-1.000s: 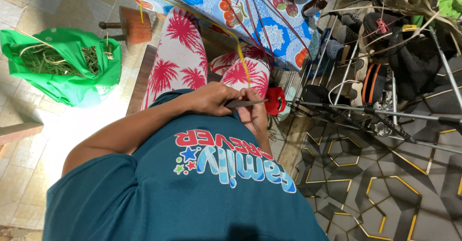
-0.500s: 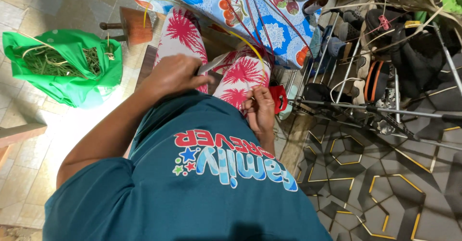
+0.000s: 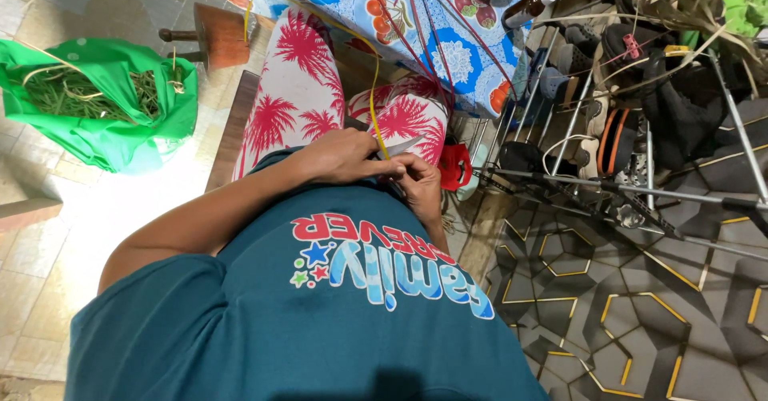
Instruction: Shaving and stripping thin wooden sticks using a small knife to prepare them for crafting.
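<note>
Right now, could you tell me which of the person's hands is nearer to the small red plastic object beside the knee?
The right hand is nearer; the small red plastic object lies just beyond its knuckles. The left hand rests farther away, across the lap.

Floor (image 3: 152,201) glare left; right perhaps dimmer.

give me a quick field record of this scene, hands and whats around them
left hand: in the lap, fingers closed on a yellow strip
right hand: beside the left, fingers pinched at the strip's lower end
yellow strip: runs up from the hands, arcs over the knee
seat: person sitting, palm-print trousers, teal shirt
left of person: green bag of thin plant strips on tiled floor
ahead: blue floral cloth with red strips across it
right: metal rack with shoes
near right knee: small red thing, kind unclear
</note>
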